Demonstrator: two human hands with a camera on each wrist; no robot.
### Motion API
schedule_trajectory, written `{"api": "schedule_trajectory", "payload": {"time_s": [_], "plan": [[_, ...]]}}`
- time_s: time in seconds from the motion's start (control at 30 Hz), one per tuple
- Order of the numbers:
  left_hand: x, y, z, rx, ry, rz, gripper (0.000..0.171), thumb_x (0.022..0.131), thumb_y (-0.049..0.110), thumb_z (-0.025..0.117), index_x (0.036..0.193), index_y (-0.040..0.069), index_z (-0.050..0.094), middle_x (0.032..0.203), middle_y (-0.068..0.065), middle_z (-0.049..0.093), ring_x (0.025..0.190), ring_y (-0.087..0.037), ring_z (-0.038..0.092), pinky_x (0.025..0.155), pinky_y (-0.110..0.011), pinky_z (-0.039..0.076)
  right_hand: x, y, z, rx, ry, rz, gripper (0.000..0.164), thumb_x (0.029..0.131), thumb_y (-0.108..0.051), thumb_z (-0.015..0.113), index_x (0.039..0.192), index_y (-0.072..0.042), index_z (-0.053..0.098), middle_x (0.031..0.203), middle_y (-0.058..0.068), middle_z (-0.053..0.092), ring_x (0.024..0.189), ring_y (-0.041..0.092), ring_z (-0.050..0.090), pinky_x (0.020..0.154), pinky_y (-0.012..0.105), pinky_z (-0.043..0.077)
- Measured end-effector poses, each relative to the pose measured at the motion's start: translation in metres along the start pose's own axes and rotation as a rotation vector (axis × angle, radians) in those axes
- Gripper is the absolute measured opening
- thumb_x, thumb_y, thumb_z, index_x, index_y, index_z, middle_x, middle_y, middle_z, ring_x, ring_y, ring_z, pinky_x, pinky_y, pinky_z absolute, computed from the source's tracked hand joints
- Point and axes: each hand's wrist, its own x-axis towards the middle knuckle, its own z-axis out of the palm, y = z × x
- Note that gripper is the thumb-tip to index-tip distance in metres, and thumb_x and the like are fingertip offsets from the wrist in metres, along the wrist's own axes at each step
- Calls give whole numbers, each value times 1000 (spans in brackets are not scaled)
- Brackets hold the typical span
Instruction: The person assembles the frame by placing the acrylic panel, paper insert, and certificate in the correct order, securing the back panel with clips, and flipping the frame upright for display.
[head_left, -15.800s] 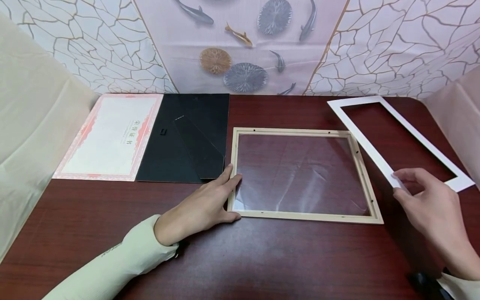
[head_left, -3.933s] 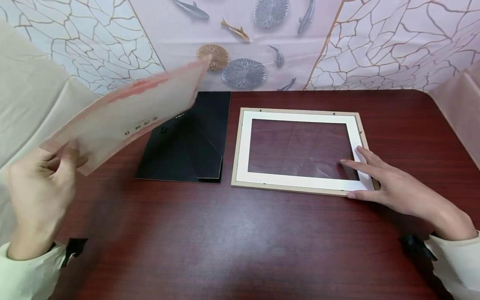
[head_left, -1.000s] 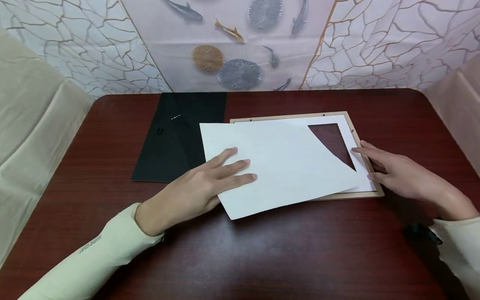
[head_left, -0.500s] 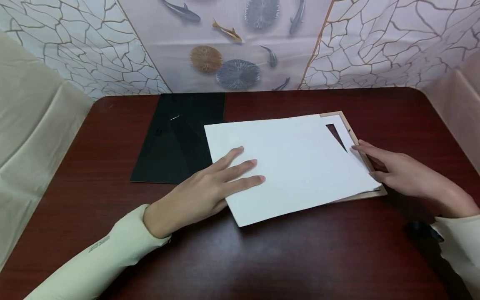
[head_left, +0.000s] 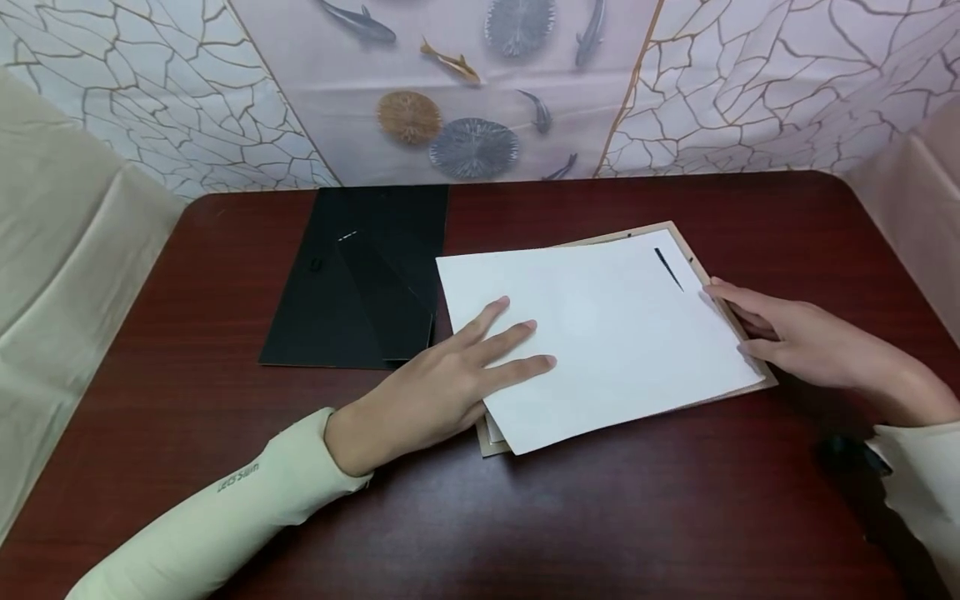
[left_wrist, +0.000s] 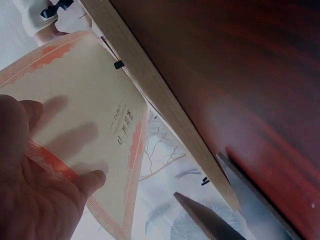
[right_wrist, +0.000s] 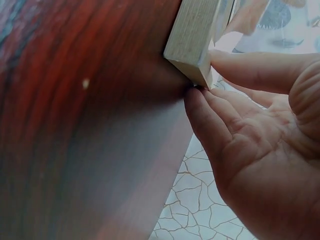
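Note:
My left hand point(head_left: 427, 392) pinches the left edge of a certificate sheet point(head_left: 592, 333), fingers spread on its plain white back and thumb on the printed side. In the left wrist view that underside shows a red-pink border and gold lettering. The sheet lies over a light wooden picture frame point(head_left: 759, 385) and hides most of it. A dark sliver of the opening in the white mat point(head_left: 667, 267) shows near the right end. My right hand point(head_left: 817, 333) holds the frame's right side, thumb on the near corner point(right_wrist: 200, 60) and fingers along the outer edge.
A black backing board point(head_left: 315, 317) with a folded easel leg lies flat left of the frame. The dark red wooden table point(head_left: 360, 542) runs up to a patterned cloth point(head_left: 345, 100) behind, with pale cloth on both sides.
The left hand has moved the sheet right over the frame, covering nearly all of the opening. The frame has turned slightly, its far right corner shifting left. The right hand stays at its right side.

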Motion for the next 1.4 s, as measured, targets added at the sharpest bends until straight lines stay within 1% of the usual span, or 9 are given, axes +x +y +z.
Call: {"api": "schedule_trajectory", "payload": {"time_s": [0.17,0.33,0.47,0.6,0.8,0.9,1.03,1.23,1.4], "plan": [[1,-2,6,13,-10,-7,81,78,-12,76,150,22,58,159,-16,51,153,-45,38,60,-21,54,1,0,0,30,-4,-18,83,92,5,72,165,-10,33,161,30,40,116,-39,14,82,-2,27],[4,-3,11,48,-115,-8,73,87,-9,68,153,21,55,163,-16,45,153,-45,38,55,-21,50,1,0,1,58,3,-47,81,92,10,69,163,-6,35,162,30,39,118,-39,16,80,2,27],[2,-1,10,16,-288,-31,69,94,3,70,157,23,50,169,-14,37,156,-42,34,78,-38,64,2,0,0,73,10,-67,78,93,11,67,162,-6,37,164,28,37,121,-38,16,85,-1,25],[1,1,5,-18,-423,-66,76,93,26,79,160,28,44,173,-9,31,159,-38,29,102,-56,55,4,0,-2,66,7,-66,76,95,8,66,163,-9,36,166,26,35,121,-37,16,88,-4,22],[-1,4,1,19,-422,-58,80,89,53,79,158,30,47,170,-7,36,156,-37,36,102,-60,54,5,0,-3,49,12,-56,77,96,5,67,164,-12,37,165,26,37,120,-35,22,86,-2,25],[-4,5,3,45,-409,-42,84,86,66,76,157,30,49,168,-7,39,154,-39,39,101,-62,54,6,-1,-4,32,10,-57,77,95,7,67,163,-13,38,163,27,39,112,-18,44,75,10,36],[-6,8,5,47,-408,-50,85,84,69,76,156,31,50,168,-7,39,154,-41,38,105,-69,49,11,-2,-7,10,-8,-45,78,94,10,65,163,-15,38,164,30,37,98,4,46,63,24,37],[-6,11,5,38,-435,-75,81,88,64,75,158,33,47,170,-6,36,157,-41,32,109,-73,43,17,-2,-12,17,-32,2,78,94,11,65,162,-19,42,167,22,36,104,7,44,68,23,38],[-4,12,6,28,-418,-64,81,90,71,65,158,32,47,170,-6,36,157,-43,31,106,-73,45,20,0,-13,49,-27,-21,80,92,16,60,161,-19,43,165,21,40,94,3,48,63,22,39]]}}
